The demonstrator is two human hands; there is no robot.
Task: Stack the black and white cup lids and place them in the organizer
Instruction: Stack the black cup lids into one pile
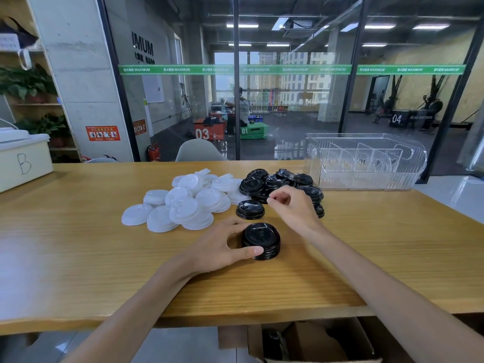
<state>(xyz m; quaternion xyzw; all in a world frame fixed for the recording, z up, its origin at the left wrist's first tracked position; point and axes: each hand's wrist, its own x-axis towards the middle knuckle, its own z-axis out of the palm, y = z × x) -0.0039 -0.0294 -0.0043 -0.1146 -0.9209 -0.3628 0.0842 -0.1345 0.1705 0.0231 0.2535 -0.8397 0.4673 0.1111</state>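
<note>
1. Steadying the black stack [261, 241] with my left hand [222, 248], I curl thumb and fingers round its side so the nested lids stay square on the wooden table [78, 244] while more are added.
2. My right hand [290, 205] hovers over the near edge of the loose black lids [277, 183], fingers curled in with the tips close together. I cannot tell whether they pinch a lid or nothing.
3. One single black lid [250, 209] sits apart, between the heap and my stack, the easiest next piece in my judgement.
4. The white lids [183, 203] lie heaped to the left, untouched, so the colours stay separate.
5. The clear organizer [365, 161] stands beyond the black heap at the table's far right, its divided compartments apparently without lids yet.
</note>
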